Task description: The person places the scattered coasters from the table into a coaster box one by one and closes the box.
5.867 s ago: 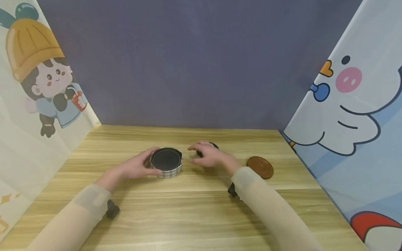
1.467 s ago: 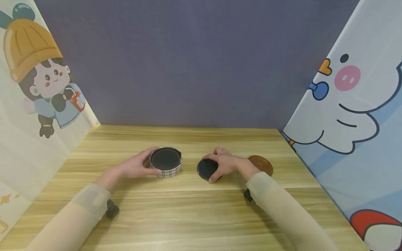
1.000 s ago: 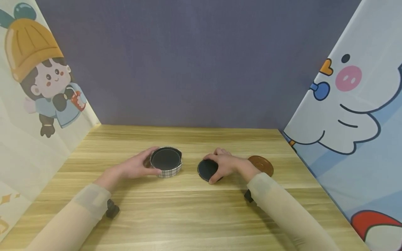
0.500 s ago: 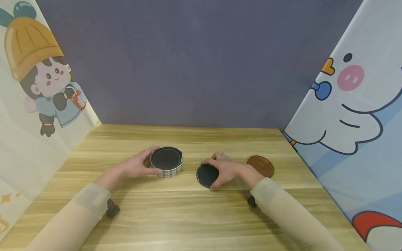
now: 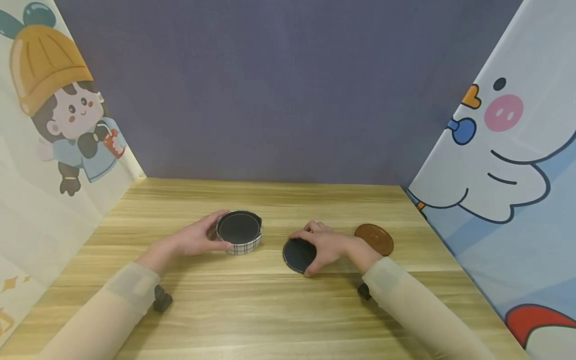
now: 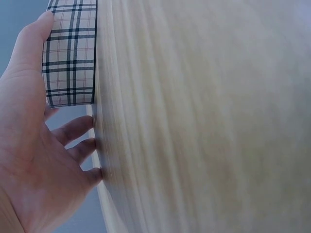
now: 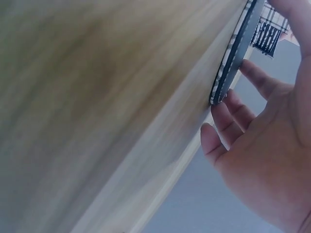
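Note:
A round plaid coaster holder with a black coaster showing on top stands left of centre on the table. My left hand holds it from the left, thumb at its near side and fingers at the far side. In the left wrist view the thumb presses the checked wall. Right of it, a thin black round coaster with a stitched, pale-patterned edge is low over or on the table; I cannot tell which. My right hand grips its right side between thumb and fingers, hiding that part.
A brown round disc lies on the wooden table, behind my right wrist. A dark grey panel closes off the back. Cartoon-printed sheets stand at the left and right.
My right hand, earlier farther back over a dark object, now grips the black coaster. Over the last second both have shifted slightly toward me. The left hand and holder have stayed put.

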`<action>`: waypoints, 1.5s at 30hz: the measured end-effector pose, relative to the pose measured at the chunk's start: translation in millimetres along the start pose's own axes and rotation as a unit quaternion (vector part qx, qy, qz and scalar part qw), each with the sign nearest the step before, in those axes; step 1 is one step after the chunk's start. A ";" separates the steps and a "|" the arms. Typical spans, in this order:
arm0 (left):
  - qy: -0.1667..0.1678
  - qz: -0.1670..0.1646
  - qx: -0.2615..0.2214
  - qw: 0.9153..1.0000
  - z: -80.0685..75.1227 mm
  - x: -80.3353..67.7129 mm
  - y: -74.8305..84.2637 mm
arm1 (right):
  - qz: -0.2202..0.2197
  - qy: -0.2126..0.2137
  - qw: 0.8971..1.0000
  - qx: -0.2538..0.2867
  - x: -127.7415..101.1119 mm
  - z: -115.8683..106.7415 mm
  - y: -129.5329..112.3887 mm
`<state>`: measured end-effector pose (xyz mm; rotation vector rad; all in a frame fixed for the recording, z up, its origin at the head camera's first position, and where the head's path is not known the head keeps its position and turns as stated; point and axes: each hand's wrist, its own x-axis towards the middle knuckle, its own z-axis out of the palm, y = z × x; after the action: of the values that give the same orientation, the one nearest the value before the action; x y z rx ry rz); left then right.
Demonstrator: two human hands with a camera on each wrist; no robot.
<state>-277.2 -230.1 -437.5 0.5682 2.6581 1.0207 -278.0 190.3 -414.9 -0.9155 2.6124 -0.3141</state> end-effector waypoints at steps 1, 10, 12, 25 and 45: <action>0.000 0.001 0.000 1.000 0.0 0.0 0.1 | -0.001 -0.001 1.000 0.001 -0.5 0.0 0.5; -0.001 0.002 -0.005 1.000 -0.8 0.0 2.0 | 0.004 -0.006 1.000 0.015 -2.4 -2.2 1.0; -0.002 0.003 -0.006 1.000 -1.3 -0.2 2.5 | 0.005 -0.006 1.000 0.016 -2.1 -2.5 0.5; 0.000 0.005 0.002 1.000 -1.0 -0.4 2.4 | -0.007 0.009 1.000 0.017 -0.2 1.1 1.0; 0.001 0.002 0.004 1.000 -0.3 -0.6 2.5 | -0.048 0.097 0.994 0.029 3.7 -5.4 -0.3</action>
<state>-276.1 -228.8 -435.5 0.5739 2.6652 1.0143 -282.7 188.1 -410.9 -1.0405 2.7213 -0.5268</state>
